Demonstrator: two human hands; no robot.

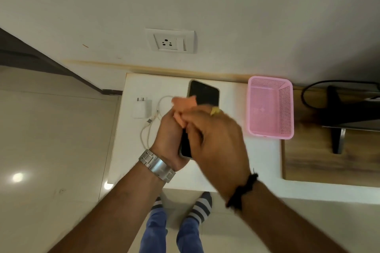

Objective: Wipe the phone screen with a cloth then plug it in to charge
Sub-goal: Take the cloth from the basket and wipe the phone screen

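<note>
My left hand [167,139] grips a black phone [204,93] from below and holds it above the white table, dark screen facing up. My right hand [216,139], blurred with motion, presses an orange cloth [183,107] against the screen's middle. The lower half of the phone is hidden behind my hands. A white charger adapter [142,108] lies on the table to the left, with a white cable [153,123] looped beside it. A white wall socket [171,41] sits on the wall above the table.
A pink mesh basket [284,109] stands on the white table [261,160] to the right of my hands. Further right, a wooden surface [308,160] holds a black stand [337,121] and a black cord. My feet stand on the pale floor tiles below.
</note>
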